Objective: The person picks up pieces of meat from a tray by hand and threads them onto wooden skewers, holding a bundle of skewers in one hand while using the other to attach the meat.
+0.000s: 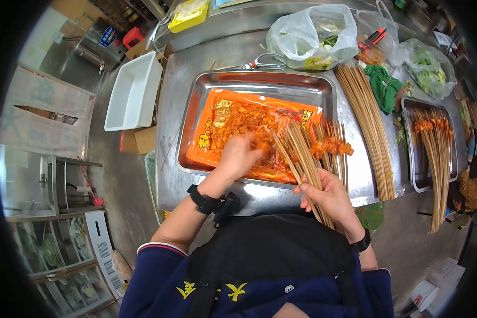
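The light is bright and rather even over the metal table (185, 57), with white glare along its front edge. The steel tray (265, 75) and the orange bag (199, 152) also shine. Black rounded borders surround the view; near them, the glass-door cabinet (55, 246) looks tilted and dimmer.

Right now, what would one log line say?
left hand: at red-coated food | right hand: holding sticks | metal tray: under orange bag

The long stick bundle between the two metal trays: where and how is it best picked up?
Probably by the near end of the bundle, from above on the person's side: it is narrow and gathered there, while the far end spreads wider. The right hand is closer but holds sticks.
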Demonstrator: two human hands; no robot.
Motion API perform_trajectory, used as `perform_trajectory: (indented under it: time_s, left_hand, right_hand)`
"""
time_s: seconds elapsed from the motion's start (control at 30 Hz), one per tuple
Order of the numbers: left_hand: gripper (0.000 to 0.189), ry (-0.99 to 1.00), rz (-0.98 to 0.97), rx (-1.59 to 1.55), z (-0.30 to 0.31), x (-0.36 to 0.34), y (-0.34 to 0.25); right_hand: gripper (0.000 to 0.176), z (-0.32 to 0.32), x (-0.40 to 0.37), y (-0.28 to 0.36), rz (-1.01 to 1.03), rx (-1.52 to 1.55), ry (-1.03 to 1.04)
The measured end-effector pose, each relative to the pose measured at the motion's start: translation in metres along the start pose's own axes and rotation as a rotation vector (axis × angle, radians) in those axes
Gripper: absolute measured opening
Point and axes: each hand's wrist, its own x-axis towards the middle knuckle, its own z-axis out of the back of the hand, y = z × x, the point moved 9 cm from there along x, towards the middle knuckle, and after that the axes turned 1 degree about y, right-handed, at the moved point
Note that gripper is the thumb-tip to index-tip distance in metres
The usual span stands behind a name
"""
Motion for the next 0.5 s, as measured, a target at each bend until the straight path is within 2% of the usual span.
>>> perform_trajectory:
  time_s: [0.03,0.07,0.1,0.17,0.33,0.5]
  left_hand:
    - [0.015,-0.019,0.141,-0.328,0.005,0.0,0.011]
    - [0.012,0.005,0.275,-0.815,-0.001,-0.006,0.017]
    - [0.012,-0.003,0.278,-0.814,0.002,-0.009,0.017]
    - [0.01,-0.054,0.297,-1.321,-0.001,-0.013,0.016]
    - [0.014,-0.019,0.261,-1.545,-0.014,-0.012,0.012]
    - [0.016,-0.206,0.251,-1.586,0.0,-0.012,-0.002]
  right_hand:
    - [0.012,-0.001,-0.001,0.001,0.001,0.001,0.003]
    - [0.012,-0.002,0.0,0.0,-0.011,-0.008,0.003]
    - [0.012,-0.003,0.001,-0.001,-0.022,-0.017,0.003]
    - [0.012,-0.005,0.001,-0.001,-0.017,-0.015,0.021]
    - [0.013,-0.008,0.001,-0.002,-0.03,-0.015,0.044]
    - [0.013,-0.011,0.0,-0.004,-0.054,-0.037,0.057]
